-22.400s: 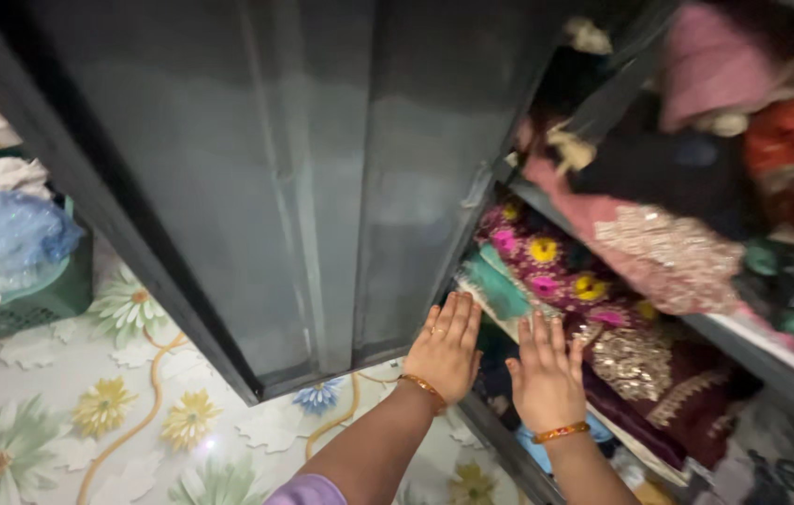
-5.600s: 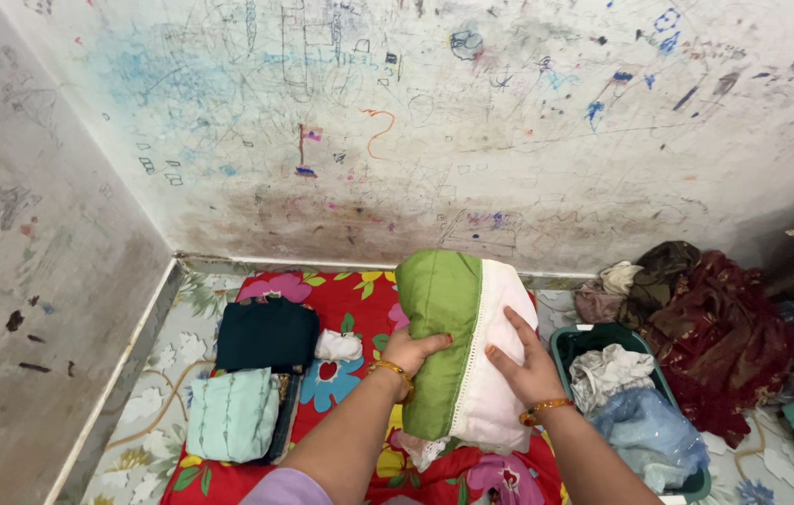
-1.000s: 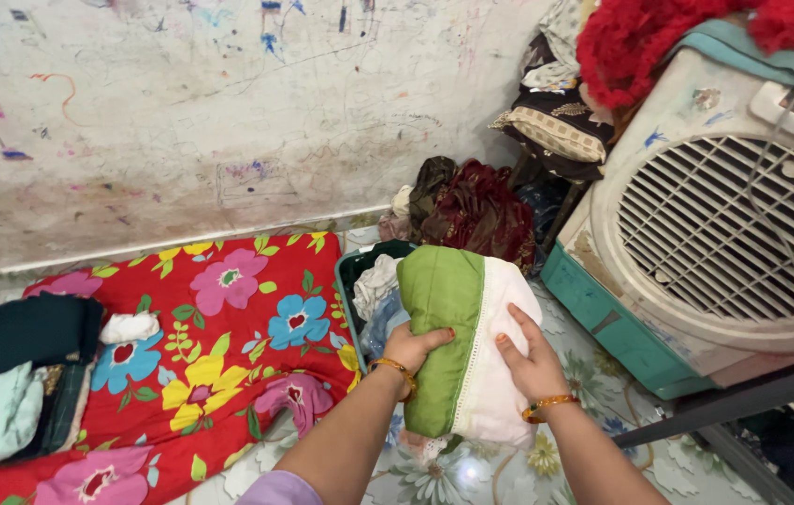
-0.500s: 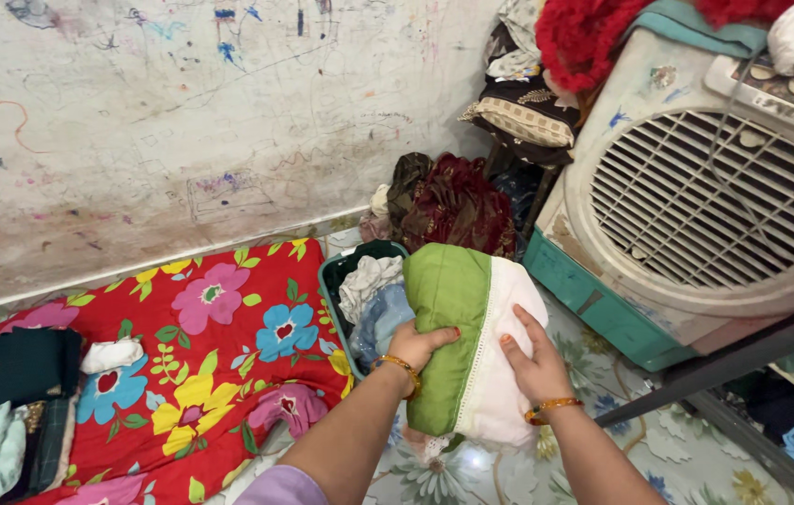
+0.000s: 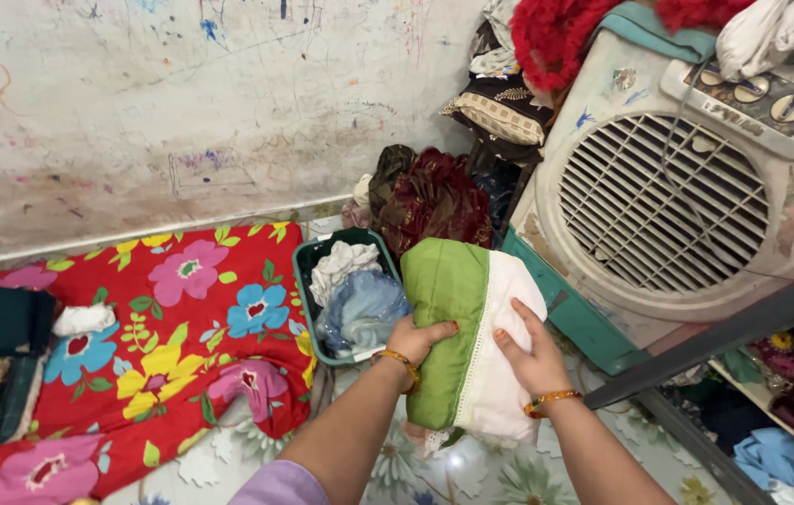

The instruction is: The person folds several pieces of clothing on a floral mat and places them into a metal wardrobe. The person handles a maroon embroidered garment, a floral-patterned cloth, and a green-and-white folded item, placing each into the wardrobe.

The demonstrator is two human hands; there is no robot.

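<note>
Folded green-and-white cloth bundle [image 5: 467, 341] up in front of me, my left hand [image 5: 416, 341] gripping its green side, my right hand [image 5: 528, 353] clasping the white, green laundry basket [image 5: 307, 299] just behind, air cooler [image 5: 668, 201] on the right

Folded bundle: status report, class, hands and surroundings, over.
Left hand and right hand both grip the folded bundle, green and white. Basket of clothes below left. Air cooler close right.

Flowered floor [image 5: 458, 472] carries red sheet [image 5: 173, 318], green basket [image 5: 303, 281].
</note>
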